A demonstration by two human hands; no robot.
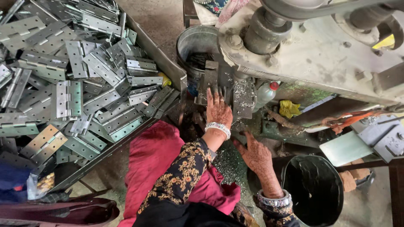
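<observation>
My left hand (218,108) reaches forward under the grey press machine (320,50), its fingertips on a metal hinge plate (209,80) standing on the machine's bed. My right hand (256,154) rests lower and to the right, fingers spread on the bed strewn with metal shavings (244,94), holding nothing. A large tray (162,56) at the left is heaped with grey steel hinges (67,98). Both wrists wear bangles; the left sleeve is dark with a floral pattern.
A round metal bucket (198,44) stands behind the hinge plate. A black bucket (313,189) sits at the lower right. A plastic bottle with a red cap (266,94) and a yellow rag (289,108) lie under the machine. Red cloth (155,155) covers my lap.
</observation>
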